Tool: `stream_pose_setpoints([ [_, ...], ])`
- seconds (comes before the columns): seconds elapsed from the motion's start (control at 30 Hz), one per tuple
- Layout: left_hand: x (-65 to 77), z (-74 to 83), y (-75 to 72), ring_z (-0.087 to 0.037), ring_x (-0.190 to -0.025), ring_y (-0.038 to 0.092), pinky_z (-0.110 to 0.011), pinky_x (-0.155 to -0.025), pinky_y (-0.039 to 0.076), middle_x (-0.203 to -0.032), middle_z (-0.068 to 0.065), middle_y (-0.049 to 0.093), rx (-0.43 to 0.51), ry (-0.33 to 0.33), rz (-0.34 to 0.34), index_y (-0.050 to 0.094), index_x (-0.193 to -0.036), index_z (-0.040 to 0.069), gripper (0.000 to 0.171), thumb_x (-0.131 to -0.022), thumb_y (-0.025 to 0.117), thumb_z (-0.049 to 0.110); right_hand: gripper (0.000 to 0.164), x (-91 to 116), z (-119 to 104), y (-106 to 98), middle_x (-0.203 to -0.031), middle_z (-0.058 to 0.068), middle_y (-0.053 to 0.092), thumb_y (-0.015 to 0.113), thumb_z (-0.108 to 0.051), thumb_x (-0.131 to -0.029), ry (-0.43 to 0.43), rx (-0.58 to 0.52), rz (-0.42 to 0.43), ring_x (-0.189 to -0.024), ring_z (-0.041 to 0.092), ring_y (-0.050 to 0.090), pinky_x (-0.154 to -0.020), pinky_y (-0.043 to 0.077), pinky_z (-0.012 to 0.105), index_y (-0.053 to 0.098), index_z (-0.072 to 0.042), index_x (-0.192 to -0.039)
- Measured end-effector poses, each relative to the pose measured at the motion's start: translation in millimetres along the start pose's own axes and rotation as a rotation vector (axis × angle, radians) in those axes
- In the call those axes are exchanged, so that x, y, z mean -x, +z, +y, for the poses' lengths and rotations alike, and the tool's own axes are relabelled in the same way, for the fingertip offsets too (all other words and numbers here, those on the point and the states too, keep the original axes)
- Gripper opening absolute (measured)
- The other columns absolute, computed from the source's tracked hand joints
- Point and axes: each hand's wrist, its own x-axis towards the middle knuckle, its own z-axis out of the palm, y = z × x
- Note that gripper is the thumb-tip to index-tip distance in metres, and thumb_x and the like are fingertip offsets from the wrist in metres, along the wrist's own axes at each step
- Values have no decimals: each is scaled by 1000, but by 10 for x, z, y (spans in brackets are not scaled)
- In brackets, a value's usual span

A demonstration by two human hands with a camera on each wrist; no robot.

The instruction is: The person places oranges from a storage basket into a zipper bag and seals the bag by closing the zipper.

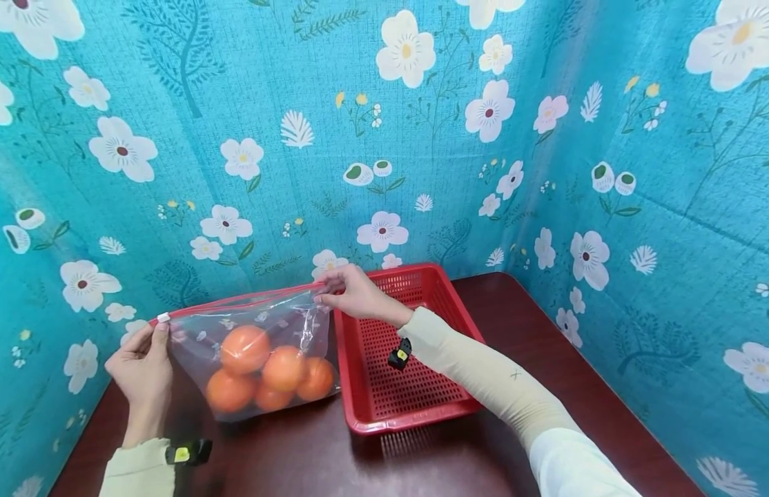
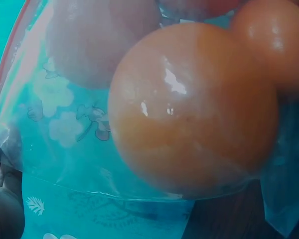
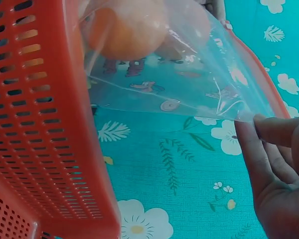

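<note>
A clear zip bag (image 1: 198,345) with a red zip edge holds several oranges (image 1: 244,350) bunched in its lower part. At the bag's upper left corner, my left hand (image 1: 145,362) pinches the edge beside the white slider (image 1: 163,317). My right hand (image 1: 359,297) pinches the opposite upper corner, and the red edge runs taut between both hands. In the right wrist view, the thumb and forefinger of the right hand (image 3: 281,159) meet on the bag's corner. One orange (image 2: 194,109) fills much of the left wrist view through the plastic.
A red perforated plastic basket (image 1: 350,407) stands right of the bag on the dark brown table (image 1: 285,459), beneath my right forearm. Blue flowered cloth (image 1: 297,193) hangs behind and along both sides of the table.
</note>
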Motion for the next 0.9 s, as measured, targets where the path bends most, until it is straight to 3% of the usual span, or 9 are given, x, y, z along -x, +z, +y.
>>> stream_pose_setpoints([
  [0.3,29,-26,21,1,-78,69,-7,-76,52,-85,14,75,30,-43,-4,71,-120,-6,36,-90,76,12,24,29,47,9,-100,11,78,72,-6,-93,31,30,46,-89,15,74,-78,59,25,72,-1,-117],
  [0.47,60,-44,56,0,-77,71,-9,-77,53,-84,12,76,70,-33,5,71,-119,-7,35,-90,76,13,24,8,43,18,-102,5,76,71,-15,-95,24,85,80,-94,11,71,-80,56,24,73,-6,-117],
  [0.6,76,-57,75,0,-80,69,-8,-76,53,-84,16,75,-2,-7,-7,73,-118,-5,33,-94,72,18,24,-36,28,28,-101,1,74,72,-22,-96,-6,124,87,-91,9,68,-78,55,26,74,-9,-116],
  [0.77,74,-65,62,1,-81,66,-7,-75,51,-83,22,72,-86,-2,-12,72,-120,-5,35,-97,68,21,13,-73,-2,31,-96,3,73,70,-15,-96,-55,154,77,-84,9,68,-77,56,25,76,-8,-105],
  [0.9,79,-62,42,2,-80,62,-5,-74,50,-82,27,68,-182,3,-16,71,-123,-5,37,-99,64,23,9,-62,-26,17,-91,2,72,70,-13,-96,-38,173,87,-79,7,66,-71,52,21,76,-8,-100],
])
